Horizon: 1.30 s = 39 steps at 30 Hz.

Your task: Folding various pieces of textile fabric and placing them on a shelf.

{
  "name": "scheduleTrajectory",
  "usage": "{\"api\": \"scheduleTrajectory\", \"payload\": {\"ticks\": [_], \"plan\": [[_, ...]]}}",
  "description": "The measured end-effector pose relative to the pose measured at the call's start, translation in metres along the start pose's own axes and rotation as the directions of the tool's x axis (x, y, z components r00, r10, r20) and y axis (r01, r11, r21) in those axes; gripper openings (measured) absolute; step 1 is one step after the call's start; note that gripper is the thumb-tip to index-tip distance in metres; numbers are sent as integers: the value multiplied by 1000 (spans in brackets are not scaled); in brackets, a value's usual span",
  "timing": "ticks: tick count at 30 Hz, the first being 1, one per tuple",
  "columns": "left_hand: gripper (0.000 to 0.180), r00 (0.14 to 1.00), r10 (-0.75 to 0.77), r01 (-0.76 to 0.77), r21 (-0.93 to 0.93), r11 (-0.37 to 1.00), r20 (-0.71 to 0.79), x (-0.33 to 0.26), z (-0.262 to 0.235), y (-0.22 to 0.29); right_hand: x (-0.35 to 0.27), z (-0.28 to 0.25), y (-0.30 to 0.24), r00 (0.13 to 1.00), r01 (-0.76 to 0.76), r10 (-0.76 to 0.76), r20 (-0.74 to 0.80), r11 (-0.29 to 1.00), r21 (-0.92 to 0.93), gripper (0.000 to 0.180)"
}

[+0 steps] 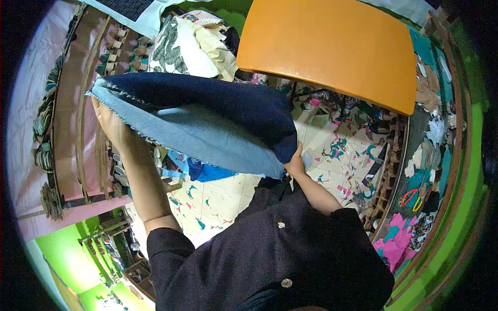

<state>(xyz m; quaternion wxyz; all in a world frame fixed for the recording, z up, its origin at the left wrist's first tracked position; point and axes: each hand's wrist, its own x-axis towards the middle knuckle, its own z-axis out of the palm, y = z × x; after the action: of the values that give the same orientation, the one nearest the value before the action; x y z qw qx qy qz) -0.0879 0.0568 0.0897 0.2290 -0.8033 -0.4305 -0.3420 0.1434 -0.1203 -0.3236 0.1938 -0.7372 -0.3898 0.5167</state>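
Note:
A large piece of denim (207, 98), dark blue on one face and pale blue on the other, with frayed cut edges, is stretched in the air between my hands. My left hand (110, 122) grips its far left corner from below, the fingers mostly hidden behind the cloth. At the lower right end, my right hand (295, 161) pinches the denim's edge with the thumb showing on top. The cloth sags open between the two ends, so both its faces show.
An orange table (332, 46) stands ahead to the right. Beside it lies a pile of fabrics (194, 49). Colourful scraps litter the tiled floor (223, 197). Shelves with shoe-shaped forms (111, 57) run along the left. Scissors with orange handles (410, 197) rest among scraps at right.

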Motion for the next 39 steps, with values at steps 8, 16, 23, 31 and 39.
{"api": "scheduleTrajectory", "payload": {"ticks": [8,16,23,31,39], "plan": [[13,443,-883,485,-870,91,154,-44,22,-29,45,-90,26,922,104,23,-387,947,304,42],[20,198,-966,469,-882,-54,165,-135,58,-22,-10,-254,-39,913,97,-250,-323,902,-422,50],[21,291,-948,431,-902,7,132,-183,50,-38,-40,-352,-64,889,220,-398,-226,804,-553,28],[23,169,-977,507,-862,-30,134,-233,51,-30,-53,-381,-63,896,276,-417,-153,793,-544,21],[18,45,-998,621,-784,-10,48,-284,40,-43,-96,-399,-61,768,492,-553,-324,833,-254,25]]}}
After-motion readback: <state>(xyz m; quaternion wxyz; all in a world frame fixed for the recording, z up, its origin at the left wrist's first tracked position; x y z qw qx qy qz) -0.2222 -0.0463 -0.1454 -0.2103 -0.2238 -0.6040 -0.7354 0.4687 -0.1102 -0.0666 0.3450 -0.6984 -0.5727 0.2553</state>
